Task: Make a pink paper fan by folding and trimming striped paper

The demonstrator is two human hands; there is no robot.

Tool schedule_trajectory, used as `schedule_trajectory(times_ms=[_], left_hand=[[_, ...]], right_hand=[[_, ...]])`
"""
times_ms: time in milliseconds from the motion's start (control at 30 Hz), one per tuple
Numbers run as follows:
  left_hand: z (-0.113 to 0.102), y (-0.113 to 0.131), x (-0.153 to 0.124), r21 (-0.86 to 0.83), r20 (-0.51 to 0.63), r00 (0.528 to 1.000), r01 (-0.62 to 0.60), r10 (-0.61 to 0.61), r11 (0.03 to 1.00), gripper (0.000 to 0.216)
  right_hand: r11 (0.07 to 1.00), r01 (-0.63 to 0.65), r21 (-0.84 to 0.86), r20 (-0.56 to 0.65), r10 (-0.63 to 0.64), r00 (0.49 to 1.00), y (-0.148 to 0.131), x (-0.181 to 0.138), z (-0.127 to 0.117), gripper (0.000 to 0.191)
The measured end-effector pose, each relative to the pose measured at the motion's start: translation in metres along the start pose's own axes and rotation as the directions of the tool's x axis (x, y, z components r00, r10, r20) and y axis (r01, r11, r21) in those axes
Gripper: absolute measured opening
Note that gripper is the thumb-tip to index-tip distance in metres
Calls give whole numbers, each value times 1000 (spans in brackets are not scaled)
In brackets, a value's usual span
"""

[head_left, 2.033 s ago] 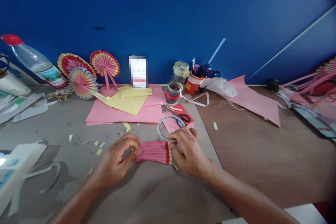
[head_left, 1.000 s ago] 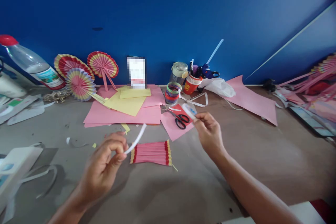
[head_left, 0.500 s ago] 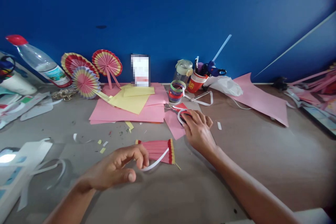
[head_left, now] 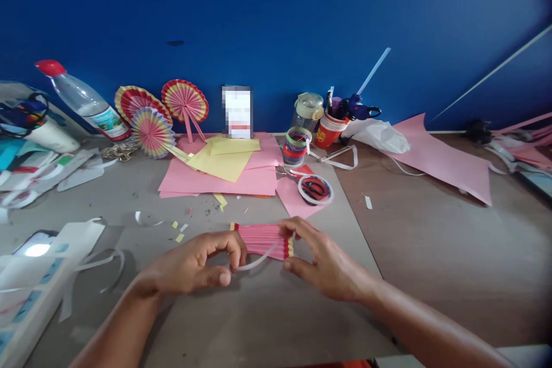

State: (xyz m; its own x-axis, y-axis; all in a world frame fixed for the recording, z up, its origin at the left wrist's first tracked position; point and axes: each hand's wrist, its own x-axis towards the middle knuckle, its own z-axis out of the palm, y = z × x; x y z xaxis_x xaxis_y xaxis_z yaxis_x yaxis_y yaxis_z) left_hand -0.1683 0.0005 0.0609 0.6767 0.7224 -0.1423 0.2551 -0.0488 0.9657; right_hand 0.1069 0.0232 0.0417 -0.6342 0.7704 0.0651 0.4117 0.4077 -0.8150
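Observation:
A pleated pink paper piece (head_left: 259, 240) with red and yellow ends lies flat on the table between my hands. My left hand (head_left: 207, 259) is at its left end, fingers curled with a narrow white strip (head_left: 261, 259) at their tips; the thumb stands apart. The strip curves across the paper's near edge. Over the right end is my right hand (head_left: 321, 256), thumb and fingers spread, fingertips at the paper's edge; whether they press on it I cannot tell. Beyond it, a white tape roll (head_left: 328, 198) rests around the black handles of scissors (head_left: 317, 188).
Behind lie pink sheets (head_left: 215, 183) and yellow sheets (head_left: 226, 164), with a propped phone (head_left: 238, 112). Folded paper fans (head_left: 185, 102) and a bottle (head_left: 92, 100) stand left. Right are a jar (head_left: 295, 146), a red cup (head_left: 330, 131) and a white bag (head_left: 377, 135).
My right hand has left the tape roll and scissors and come nearer, to the pleated paper's right end. My left hand stays beside the paper with the white strip. The view has shifted slightly.

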Motion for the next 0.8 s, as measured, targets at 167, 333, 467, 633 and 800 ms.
schedule_trajectory(times_ms=[167, 333, 467, 633, 800], left_hand=[[-7, -13, -5, 11, -154, 988, -25, 26, 1000, 41], [-4, -21, 3, 278, -367, 929, 70, 38, 958, 30], [-1, -24, 8, 396, -500, 863, 161, 66, 904, 28], [2, -33, 7, 542, -424, 898, 149, 116, 827, 69], [14, -30, 13, 655, -279, 956, 124, 86, 745, 95]], right_hand=[[928, 172, -332, -8, -185, 983, 15, 3, 9, 69], [915, 181, -360, 36, -180, 983, 16, 11, 15, 62], [928, 162, -337, -79, -200, 977, 21, 18, 13, 45], [908, 155, -390, -61, -193, 979, 29, 19, 12, 63], [908, 120, -401, 65, -102, 993, 21, 10, 17, 82]])
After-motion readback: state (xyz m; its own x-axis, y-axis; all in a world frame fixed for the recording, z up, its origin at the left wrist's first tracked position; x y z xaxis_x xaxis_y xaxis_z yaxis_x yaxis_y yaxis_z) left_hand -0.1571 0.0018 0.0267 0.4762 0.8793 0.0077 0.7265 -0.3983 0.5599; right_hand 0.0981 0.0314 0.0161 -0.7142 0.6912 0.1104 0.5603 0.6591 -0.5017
